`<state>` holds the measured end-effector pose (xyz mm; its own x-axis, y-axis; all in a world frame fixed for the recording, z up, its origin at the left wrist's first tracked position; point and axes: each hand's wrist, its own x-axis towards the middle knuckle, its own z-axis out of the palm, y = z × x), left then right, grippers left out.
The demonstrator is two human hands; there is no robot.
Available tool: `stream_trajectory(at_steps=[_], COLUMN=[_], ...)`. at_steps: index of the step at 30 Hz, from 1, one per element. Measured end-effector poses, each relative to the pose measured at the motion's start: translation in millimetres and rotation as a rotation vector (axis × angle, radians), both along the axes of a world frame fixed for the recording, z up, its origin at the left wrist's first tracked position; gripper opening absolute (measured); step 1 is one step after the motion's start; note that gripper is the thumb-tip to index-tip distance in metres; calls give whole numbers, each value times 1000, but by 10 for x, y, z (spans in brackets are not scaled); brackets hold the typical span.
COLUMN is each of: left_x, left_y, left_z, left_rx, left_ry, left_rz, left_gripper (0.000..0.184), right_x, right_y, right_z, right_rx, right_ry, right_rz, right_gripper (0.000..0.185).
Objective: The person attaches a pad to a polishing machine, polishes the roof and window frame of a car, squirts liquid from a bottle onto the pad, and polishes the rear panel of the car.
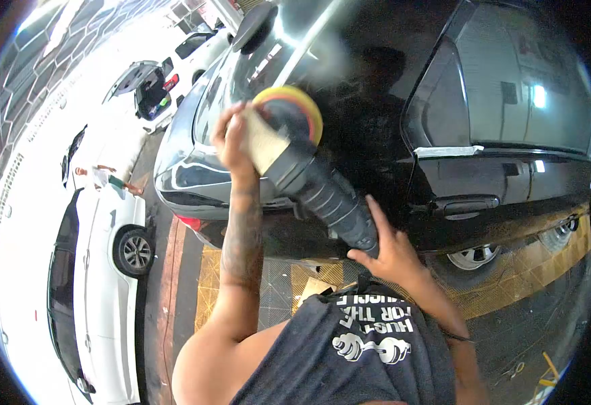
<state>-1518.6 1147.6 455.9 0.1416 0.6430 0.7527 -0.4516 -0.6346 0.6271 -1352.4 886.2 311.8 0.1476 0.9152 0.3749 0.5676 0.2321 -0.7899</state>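
A black car polisher (332, 199) with a tan covering on its head is held across the rear side of a black car (370, 88). Its round yellow-edged pad (316, 111) faces the glossy panel and seems to lie against it. My left hand (235, 138) is wrapped over the polisher's head, its fingers closed. Lower down, my right hand (397, 253) grips the rear end of the body, thumb on one side and fingers on the other. A hazy patch shows on the paint just above the pad.
White tape (449, 151) runs along the base of the rear door window. Left of me stands a white car (106, 270), with a person (103, 177) beyond it. Yellow and grey floor tiles (505, 283) lie under the black car. Yellow strips (550, 368) are at lower right.
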Motion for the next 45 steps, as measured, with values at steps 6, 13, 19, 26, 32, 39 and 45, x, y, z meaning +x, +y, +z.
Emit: stream_trajectory(at_steps=[6,13,19,26,32,39,45], left_x=[-384,382,1039,537,-141,-50,884], left_y=[-63,-125,-41,-67,10,-10,40], left_z=[-312,417,927,506,-72,3,750], left_rx=[2,62,189,126,24,10,180], left_ry=[-66,109,139,75,-91,-89,135], left_rz=[-130,-82,-253,-153,-87,-55,-91], left_gripper=[29,38,36,38,34,36,42], right_x=[-265,58,380,129,-86,35,383], right_y=[47,-82,-62,-1,123,88,-100], right_z=[-301,106,402,288,67,305,508], right_rx=[-105,117,182,8,-185,-353,-1], right_ry=[67,-13,75,109,14,38,72], right_rz=[128,-42,-141,-45,52,56,-131], right_gripper=[100,93,87,105,104,104,107])
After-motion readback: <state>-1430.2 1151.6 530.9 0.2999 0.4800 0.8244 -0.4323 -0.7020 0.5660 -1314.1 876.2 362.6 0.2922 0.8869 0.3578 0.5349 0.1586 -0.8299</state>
